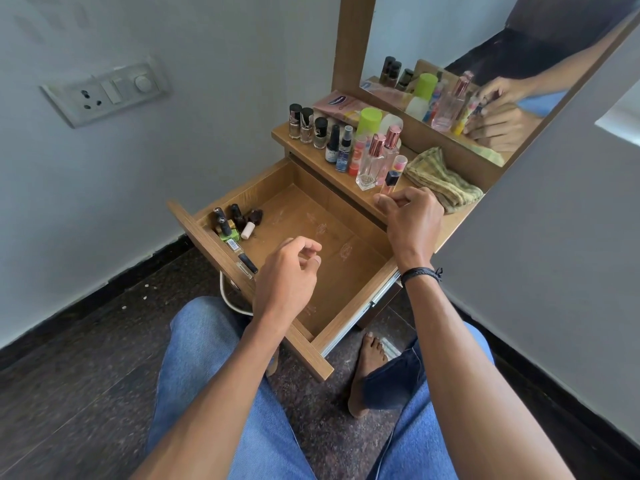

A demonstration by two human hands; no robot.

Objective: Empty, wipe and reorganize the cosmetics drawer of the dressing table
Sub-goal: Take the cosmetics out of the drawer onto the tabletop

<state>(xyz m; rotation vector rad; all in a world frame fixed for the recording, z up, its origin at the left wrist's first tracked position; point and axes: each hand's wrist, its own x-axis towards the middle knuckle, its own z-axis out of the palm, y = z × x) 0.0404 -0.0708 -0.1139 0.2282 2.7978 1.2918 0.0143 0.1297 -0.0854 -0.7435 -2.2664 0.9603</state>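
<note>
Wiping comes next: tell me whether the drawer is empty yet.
Not empty: the drawer holds small bottles clustered against its front panel.

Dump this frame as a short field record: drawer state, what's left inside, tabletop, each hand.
drawer: pulled open, floor mostly bare, faint smudges
leftover bottles: bunched in one corner against the front panel
tabletop: holds the bottle row, standing; folded cloth at its right end
left hand: over the drawer, fingers loosely curled, holds nothing
right hand: at the tabletop's front edge, pinches a slim vial
wiping: apparently not yet done; cloth untouched
</note>
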